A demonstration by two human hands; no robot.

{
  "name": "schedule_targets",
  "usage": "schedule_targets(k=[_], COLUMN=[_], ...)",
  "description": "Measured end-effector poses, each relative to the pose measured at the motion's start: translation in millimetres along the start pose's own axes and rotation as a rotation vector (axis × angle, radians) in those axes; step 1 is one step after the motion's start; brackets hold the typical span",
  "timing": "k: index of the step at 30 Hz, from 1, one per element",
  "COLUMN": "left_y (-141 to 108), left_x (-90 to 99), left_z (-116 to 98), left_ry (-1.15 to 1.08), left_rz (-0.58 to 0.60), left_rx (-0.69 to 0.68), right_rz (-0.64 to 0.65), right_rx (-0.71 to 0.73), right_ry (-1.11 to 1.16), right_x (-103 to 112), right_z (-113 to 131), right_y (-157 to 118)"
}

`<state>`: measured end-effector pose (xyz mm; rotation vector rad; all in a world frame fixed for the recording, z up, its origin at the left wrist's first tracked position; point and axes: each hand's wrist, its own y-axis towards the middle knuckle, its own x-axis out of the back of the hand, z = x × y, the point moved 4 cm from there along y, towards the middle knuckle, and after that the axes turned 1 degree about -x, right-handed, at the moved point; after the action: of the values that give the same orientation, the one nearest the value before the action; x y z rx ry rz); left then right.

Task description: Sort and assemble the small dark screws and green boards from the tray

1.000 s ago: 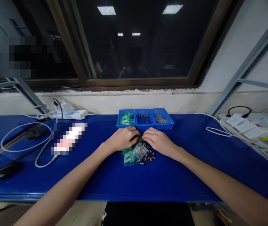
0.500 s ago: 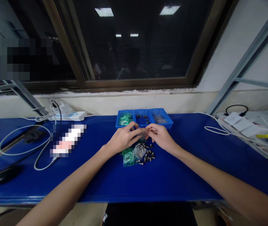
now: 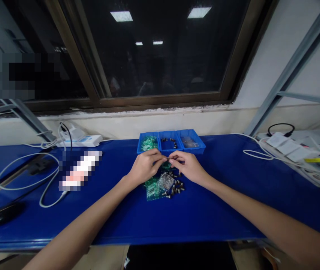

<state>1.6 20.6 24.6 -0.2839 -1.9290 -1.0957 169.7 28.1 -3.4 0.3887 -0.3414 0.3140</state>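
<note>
My left hand [image 3: 147, 165] and my right hand [image 3: 188, 165] meet over the table with fingertips pinched together. Between them they hold the top edge of a small clear plastic bag [image 3: 166, 165], mostly hidden by the fingers; its contents are too small to make out. Just below the hands lie green-tinted plastic bags [image 3: 154, 189] and a clear bag of small metal parts [image 3: 166, 181]. Several loose bolts [image 3: 179, 186] with dark heads are scattered to their right.
Behind the hands stands a blue three-part tray [image 3: 171, 150] with green packets, dark-headed bolts and clear pieces in its compartments. A blurred-out phone-like object [image 3: 81, 170], cables and a black mouse [image 3: 4, 213] lie left. Chargers [image 3: 292, 147] sit at the right, below a window.
Both hands have moved slightly down and closer together, their fingertips now nearly touching. Less of the held bag shows. The view has shifted slightly.
</note>
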Motion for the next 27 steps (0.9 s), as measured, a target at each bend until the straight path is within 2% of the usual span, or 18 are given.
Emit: schedule_targets(k=[5,10,13,17,22,27], left_y=[3,0,-1,-1,-1,-2], left_x=[0.1,-1.2,-0.5,0.7,0.9,0.5], left_z=[1,-1,-7,-10,-7,-4], left_ry=[-0.091,-0.153,-0.098,-0.005,0.1,0.151], left_rz=[-0.008,0.028,0.048,0.03,-0.03,-0.06], left_rx=[0.076,0.107,0.045,0.009,-0.031,-0.033], right_rz=[-0.055,-0.053,-0.071,-0.069,-0.017,-0.058], right_rx=[0.022,-0.018,-0.071,-0.075,-0.082,-0.061], right_ry=[-0.104,-0.037,0.088,0.211,0.184,0.158], right_x=[3,4,5,6,1,1], right_z=[4,0,-4,-4,-4,-7], right_y=[-1,2,4,5,3,3])
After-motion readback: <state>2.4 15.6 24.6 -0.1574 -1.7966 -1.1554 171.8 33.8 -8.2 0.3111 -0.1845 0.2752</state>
